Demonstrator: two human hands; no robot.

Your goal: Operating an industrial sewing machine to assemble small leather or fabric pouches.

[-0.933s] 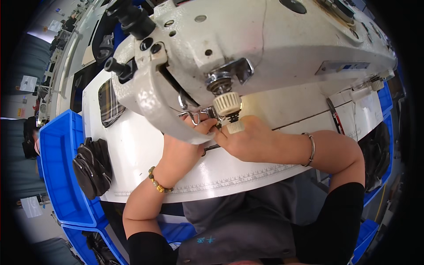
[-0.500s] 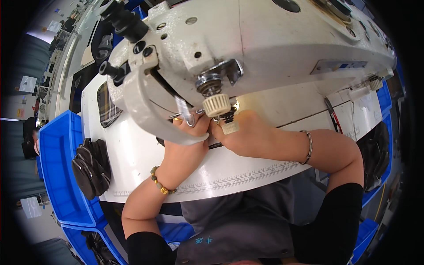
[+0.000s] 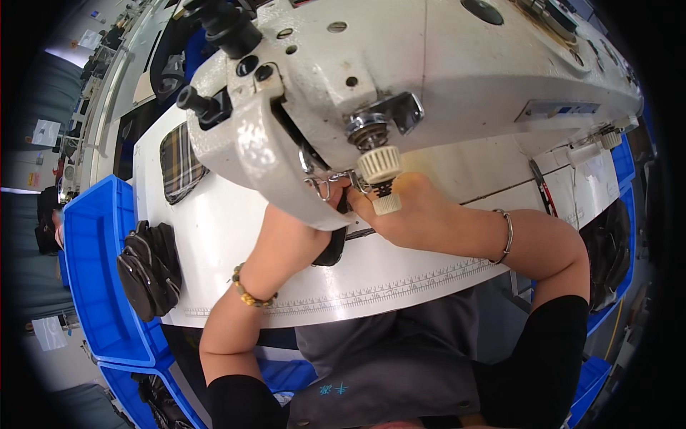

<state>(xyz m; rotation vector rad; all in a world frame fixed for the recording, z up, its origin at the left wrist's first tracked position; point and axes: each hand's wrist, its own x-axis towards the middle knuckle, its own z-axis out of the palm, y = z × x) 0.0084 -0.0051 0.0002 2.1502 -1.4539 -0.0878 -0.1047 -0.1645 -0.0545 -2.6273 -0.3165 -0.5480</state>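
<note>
Reaching under the big white sewing machine [image 3: 429, 79], the left hand [image 3: 314, 214] touches a black piece [image 3: 333, 247] below it, grip hidden, while the right hand [image 3: 411, 207] rests loosely beside it.

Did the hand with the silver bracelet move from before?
Cannot tell for sure. The right hand sits just under the cream knob of the sewing machine, as before; mostly the camera shifted.

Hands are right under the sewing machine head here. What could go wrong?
Both hands work under the white sewing machine head, which hides the fingers and the needle area; a pricked finger is plausible. The dark piece beneath is barely visible, so misfeeding could go unnoticed. The right wrist's bangle might snag.
</note>
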